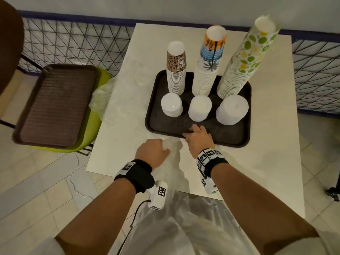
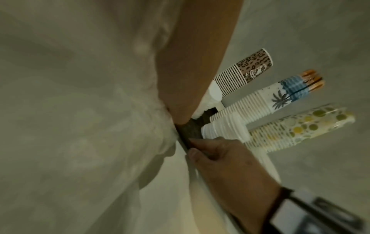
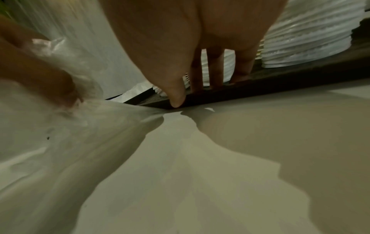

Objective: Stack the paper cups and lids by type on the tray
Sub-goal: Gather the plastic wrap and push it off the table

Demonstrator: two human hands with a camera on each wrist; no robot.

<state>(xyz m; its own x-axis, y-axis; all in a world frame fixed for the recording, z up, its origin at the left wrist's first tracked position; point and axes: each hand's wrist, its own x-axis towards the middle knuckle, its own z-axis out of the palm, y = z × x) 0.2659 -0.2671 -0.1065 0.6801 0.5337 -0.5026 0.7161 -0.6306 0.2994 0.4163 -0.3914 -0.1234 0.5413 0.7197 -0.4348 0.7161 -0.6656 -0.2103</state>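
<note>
We look down on the dark tray [image 1: 198,134] on the white table [image 1: 266,162] and judge the sorting to be nearly or wholly finished. Along its far side stand three upturned towers of paper cups, each of one pattern: the leopard-print stack [image 1: 176,70] at the left, the palm-tree stack [image 1: 209,65] in the middle and the tall lime-dotted stack [image 1: 246,57] at the right, leaning a little. In front of each sits a short pile of white lids: a small lid pile [image 1: 172,104], a middle lid pile [image 1: 200,107] and a wide lid pile [image 1: 232,109]. We see no loose cup or lid on the table, so what remains looks like tidying up. Our right hand [image 1: 199,139] rests on the tray's near rim, fingers straight and laid over the edge, thumb tip at the rim's outer side; it steadies the tray without closing round it. Our left hand [image 1: 153,152] is clenched on a bunch of clear plastic wrap [image 1: 173,150] just beside the tray's near left corner; whether the film runs under the tray we cannot tell. A second tray [image 1: 55,105] lies on a green chair [image 1: 95,124] to the left.
</note>
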